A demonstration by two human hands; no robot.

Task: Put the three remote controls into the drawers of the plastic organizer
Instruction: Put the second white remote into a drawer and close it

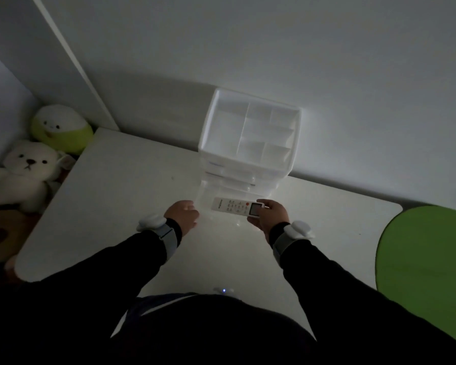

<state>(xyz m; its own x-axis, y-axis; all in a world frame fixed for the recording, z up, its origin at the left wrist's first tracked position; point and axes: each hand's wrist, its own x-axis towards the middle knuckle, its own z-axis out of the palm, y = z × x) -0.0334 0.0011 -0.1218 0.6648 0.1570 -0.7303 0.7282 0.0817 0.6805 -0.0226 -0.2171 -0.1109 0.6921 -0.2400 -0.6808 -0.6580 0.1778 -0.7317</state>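
Remote control (237,206) pinched by right hand (270,216); left hand (183,214) seemingly curled, empty.

White remote (237,206) w/ red button; clear organizer (250,138), white top; white counter (111,196); black sleeves (353,280).

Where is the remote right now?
In the head view, the remote lies crosswise over the pulled-out bottom drawer of the organizer, its screen end pinched by the right hand; the left hand is at the drawer's left corner.
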